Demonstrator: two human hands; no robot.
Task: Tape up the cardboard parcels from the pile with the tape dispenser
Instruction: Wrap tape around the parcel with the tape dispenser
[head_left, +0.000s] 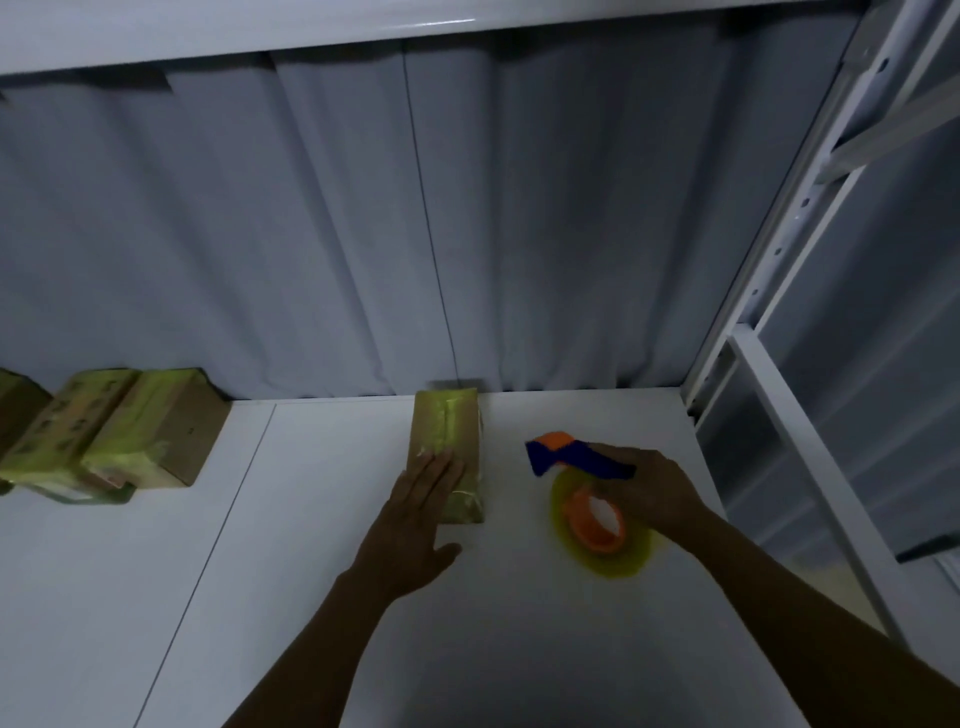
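A small cardboard parcel (449, 441) with yellowish tape along its top lies on the white table (322, 597), near the back wall. My left hand (415, 525) rests flat on the parcel's near left part, fingers straight. To the right, my right hand (647, 491) grips the blue handle of the tape dispenser (582, 462). The dispenser has an orange top and carries a yellow tape roll (602, 535) with an orange core. It is held just above or on the table, apart from the parcel.
A pile of taped cardboard parcels (114, 431) sits at the table's back left. A grey curtain (415, 234) hangs behind the table. A white metal rack frame (789, 364) stands along the right edge.
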